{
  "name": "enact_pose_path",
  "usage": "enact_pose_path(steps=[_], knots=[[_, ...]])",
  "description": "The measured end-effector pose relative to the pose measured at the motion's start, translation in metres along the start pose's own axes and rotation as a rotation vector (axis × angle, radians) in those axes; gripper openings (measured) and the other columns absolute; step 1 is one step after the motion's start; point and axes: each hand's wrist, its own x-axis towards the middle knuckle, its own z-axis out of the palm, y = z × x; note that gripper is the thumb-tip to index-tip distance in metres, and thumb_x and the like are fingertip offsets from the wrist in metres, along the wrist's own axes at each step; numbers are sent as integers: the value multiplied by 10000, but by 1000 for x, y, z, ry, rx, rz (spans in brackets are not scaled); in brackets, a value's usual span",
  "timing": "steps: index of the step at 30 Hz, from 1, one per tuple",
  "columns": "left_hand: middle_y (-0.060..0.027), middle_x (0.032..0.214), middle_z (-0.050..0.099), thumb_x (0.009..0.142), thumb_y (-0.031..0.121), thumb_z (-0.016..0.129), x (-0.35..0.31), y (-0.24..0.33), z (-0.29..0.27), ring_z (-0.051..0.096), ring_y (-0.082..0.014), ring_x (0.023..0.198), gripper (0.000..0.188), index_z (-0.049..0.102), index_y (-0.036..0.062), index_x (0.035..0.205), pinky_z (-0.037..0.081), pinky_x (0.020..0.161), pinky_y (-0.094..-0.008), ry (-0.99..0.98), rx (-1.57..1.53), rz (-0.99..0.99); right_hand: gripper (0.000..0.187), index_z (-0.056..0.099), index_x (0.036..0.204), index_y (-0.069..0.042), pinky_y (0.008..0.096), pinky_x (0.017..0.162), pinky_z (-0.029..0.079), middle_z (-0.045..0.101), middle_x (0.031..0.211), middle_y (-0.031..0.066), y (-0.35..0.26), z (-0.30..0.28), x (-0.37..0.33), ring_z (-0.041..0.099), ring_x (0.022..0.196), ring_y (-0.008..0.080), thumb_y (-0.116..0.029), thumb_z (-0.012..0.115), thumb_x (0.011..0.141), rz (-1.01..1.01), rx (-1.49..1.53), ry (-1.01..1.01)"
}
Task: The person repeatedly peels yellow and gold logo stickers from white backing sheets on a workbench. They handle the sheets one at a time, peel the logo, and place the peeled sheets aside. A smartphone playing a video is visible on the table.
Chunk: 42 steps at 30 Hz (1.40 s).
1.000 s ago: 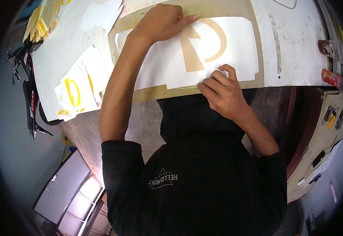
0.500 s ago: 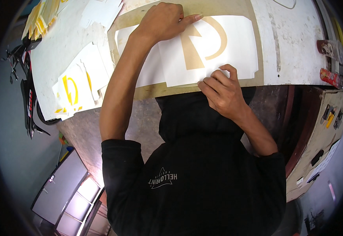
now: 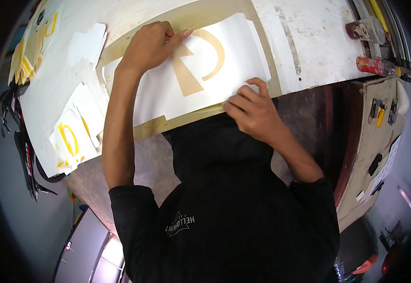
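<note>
Here, seen from above, a person leans over a white desk point(image 3: 318, 42). A white stencil sheet point(image 3: 205, 80) with tan cut-out shapes lies on a tan board point(image 3: 200, 16) near the desk's front edge. The left hand point(image 3: 151, 45) rests on the sheet's upper part, fingers curled, forefinger extended flat. The right hand point(image 3: 250, 111) pinches the sheet's lower right edge. Yellow-marked paper scraps point(image 3: 71, 139) lie to the left.

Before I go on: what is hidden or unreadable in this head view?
- White sheet: left part hidden under the left hand and forearm.
- Right hand: fingertips curl over the sheet's near edge, so the grip is unclear.
- Cans at the right rim: small, bent by fisheye.
</note>
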Motion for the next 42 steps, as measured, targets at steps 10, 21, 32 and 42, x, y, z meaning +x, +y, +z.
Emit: enact_pose_path(steps=[10, 21, 32, 42], knots=[[-156, 937, 709, 914, 395, 794, 15, 39, 25, 691, -315, 805, 425, 708, -12, 1004, 555, 747, -412, 380, 43, 393, 178, 711, 930, -55, 521, 1055, 438, 622, 878, 23, 19, -17, -23, 607, 906, 196, 16, 719, 767, 98, -8, 54], [-119, 969, 691, 863, 300, 834, -26, 72, 24, 699, -327, 832, 328, 718, 37, 1022, 560, 741, -415, 24, 18, 383, 164, 742, 914, -65, 491, 1059, 436, 666, 900, 28, 24, -20, -29, 631, 878, 189, -8, 803, 772, 126, 77, 38], [-132, 1072, 628, 862, 412, 820, -37, 77, 43, 630, -319, 982, 522, 695, 124, 1280, 512, 864, -428, 70, 161, 391, 293, 759, 1128, -19, 326, 758, 567, 761, 891, 135, 95, -61, -64, 721, 806, 191, -2, 831, 844, 841, 271, 515], [-109, 1042, 588, 904, 405, 781, -41, 91, 36, 577, -264, 946, 551, 675, 205, 1407, 485, 850, -393, 0, 300, 409, 401, 720, 1229, -55, 495, 1020, 344, 614, 1265, 157, 51, -4, -34, 515, 1177, 323, -288, 787, 909, 481, -143, 368]])
